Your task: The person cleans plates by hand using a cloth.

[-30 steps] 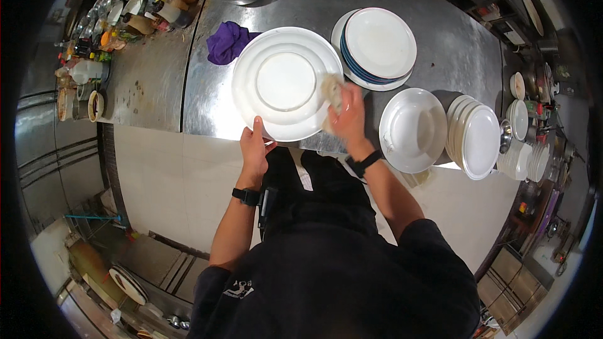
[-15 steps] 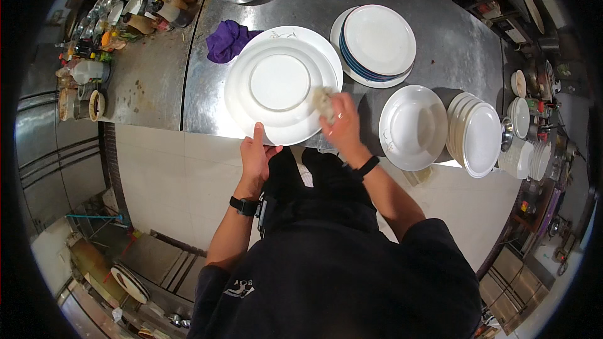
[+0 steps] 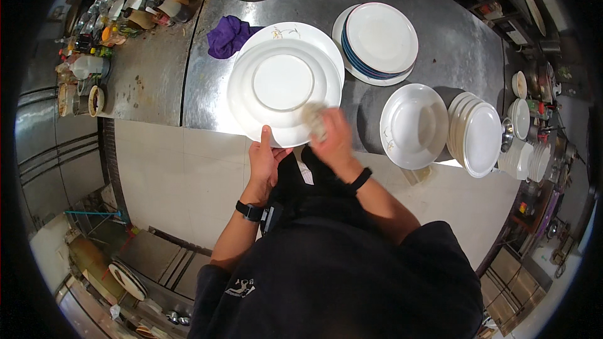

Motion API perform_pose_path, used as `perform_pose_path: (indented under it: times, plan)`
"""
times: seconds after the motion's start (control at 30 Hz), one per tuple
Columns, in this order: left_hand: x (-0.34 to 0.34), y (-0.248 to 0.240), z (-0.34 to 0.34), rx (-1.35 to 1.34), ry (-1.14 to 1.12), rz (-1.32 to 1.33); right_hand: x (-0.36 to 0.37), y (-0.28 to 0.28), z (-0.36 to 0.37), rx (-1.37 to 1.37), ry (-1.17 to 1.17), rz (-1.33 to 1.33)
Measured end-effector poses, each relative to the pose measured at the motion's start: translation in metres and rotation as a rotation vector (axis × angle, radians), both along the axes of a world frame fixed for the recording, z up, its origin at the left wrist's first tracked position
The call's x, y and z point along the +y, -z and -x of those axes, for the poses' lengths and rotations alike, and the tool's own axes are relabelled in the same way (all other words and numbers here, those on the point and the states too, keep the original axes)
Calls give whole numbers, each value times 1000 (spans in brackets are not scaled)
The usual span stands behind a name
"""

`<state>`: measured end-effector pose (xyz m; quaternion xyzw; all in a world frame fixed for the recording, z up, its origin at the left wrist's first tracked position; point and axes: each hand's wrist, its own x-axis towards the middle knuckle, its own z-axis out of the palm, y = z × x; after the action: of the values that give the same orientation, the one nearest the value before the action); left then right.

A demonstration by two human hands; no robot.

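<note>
Mid-frame, the left hand (image 3: 264, 164) pinches an upturned plate (image 3: 282, 81) while the right hand (image 3: 334, 141) clutches a cloth (image 3: 313, 120) against it, wiping seemingly unfinished, though I can't tell about the stacked plates (image 3: 481, 141) at right.

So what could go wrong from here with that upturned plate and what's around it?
The upturned plate might slip: the left hand grips only its near rim, by the front edge of the steel table.

It could knock or chip the patterned plate showing beyond its far rim.

The right hand, pressing a pale cloth on the rim, might swing into the white dish near the table's edge.
</note>
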<state>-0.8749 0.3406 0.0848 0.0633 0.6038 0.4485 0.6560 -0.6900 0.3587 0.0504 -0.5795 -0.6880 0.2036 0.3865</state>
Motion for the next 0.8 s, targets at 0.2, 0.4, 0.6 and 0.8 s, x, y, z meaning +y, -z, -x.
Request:
perform_pose_path:
  times: [0.2,0.4,0.6,0.8]
  plan:
    - [-15,27,18,53,77,29,-9,-15,28,-94,-359,-297]
    - [-11,-6,-3,13,16,48,19,-14,-21,-160,-9,-54]
    - [-19,16,18,-74,92,-2,-4,-35,30,-132,-324,-42]
    - [-10,13,18,-255,-9,74,45,5,-53,-111,92,68]
